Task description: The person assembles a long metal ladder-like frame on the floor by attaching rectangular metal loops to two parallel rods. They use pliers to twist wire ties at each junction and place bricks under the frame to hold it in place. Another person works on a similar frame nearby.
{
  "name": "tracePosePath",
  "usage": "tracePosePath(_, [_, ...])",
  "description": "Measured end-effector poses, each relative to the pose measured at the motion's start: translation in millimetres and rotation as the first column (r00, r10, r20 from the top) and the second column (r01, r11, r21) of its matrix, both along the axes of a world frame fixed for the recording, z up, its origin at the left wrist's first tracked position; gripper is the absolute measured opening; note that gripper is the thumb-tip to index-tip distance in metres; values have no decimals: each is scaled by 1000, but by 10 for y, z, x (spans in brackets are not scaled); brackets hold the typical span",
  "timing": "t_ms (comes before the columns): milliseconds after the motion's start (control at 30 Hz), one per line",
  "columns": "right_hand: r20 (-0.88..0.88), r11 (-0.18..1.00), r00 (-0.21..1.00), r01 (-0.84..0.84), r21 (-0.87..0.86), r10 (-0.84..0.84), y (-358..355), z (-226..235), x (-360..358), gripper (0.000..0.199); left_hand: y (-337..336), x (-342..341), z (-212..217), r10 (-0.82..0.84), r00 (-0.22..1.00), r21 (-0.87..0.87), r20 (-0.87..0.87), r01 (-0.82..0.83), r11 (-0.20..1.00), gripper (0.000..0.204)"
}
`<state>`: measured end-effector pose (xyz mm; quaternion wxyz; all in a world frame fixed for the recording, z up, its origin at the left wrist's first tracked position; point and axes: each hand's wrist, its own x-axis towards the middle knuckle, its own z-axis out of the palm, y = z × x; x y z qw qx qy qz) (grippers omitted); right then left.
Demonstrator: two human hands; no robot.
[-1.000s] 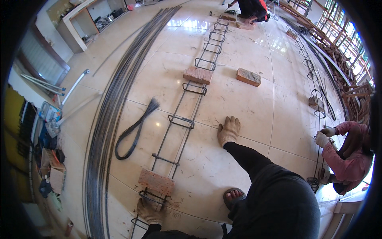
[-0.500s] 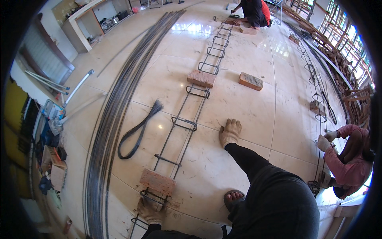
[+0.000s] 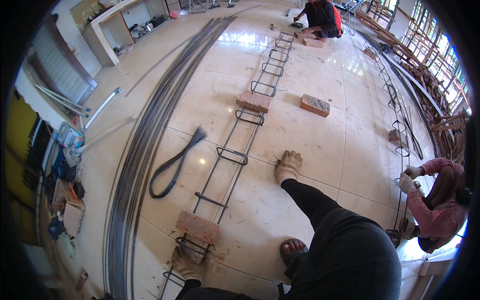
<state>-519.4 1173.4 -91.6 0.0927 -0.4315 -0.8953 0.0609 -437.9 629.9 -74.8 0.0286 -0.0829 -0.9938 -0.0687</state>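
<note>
My left hand (image 3: 187, 265), in a beige work glove, is closed over the near part of a narrow steel rebar frame (image 3: 234, 131); its fingers are partly hidden. Just beyond it, a reddish brick (image 3: 198, 226) lies across the two long bars, beside a rectangular stirrup (image 3: 192, 246). Another brick (image 3: 254, 101) lies across the frame farther up. To the right of the frame, my gloved right hand (image 3: 289, 166) is open with its fingers spread, palm down over the floor tiles and holding nothing. A loose brick (image 3: 315, 105) lies beyond it.
Left of the frame lie a looped bundle of thin wire (image 3: 172, 172) and a long stack of steel rods (image 3: 150, 140). A co-worker (image 3: 440, 200) crouches at right by a second frame (image 3: 395, 105). Another person (image 3: 324, 20) sits at the far end beside bricks (image 3: 314, 43).
At the far end, the brick on the frame has come off to the right, beside the seated person's hand. My hands hold nearly the same places; the view has shifted slightly.
</note>
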Motion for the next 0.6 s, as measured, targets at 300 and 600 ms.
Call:
tracePosePath(300, [38,1000,999,3,-26,-2,-16,59,-19,53,-10,1,16,2,1000,12,-4,-1,1000,125])
tracePosePath(600, [5,1000,1000,-1,6,1,18,-1,21,52,167,-11,275,57,992,-51,109,-52,997,127])
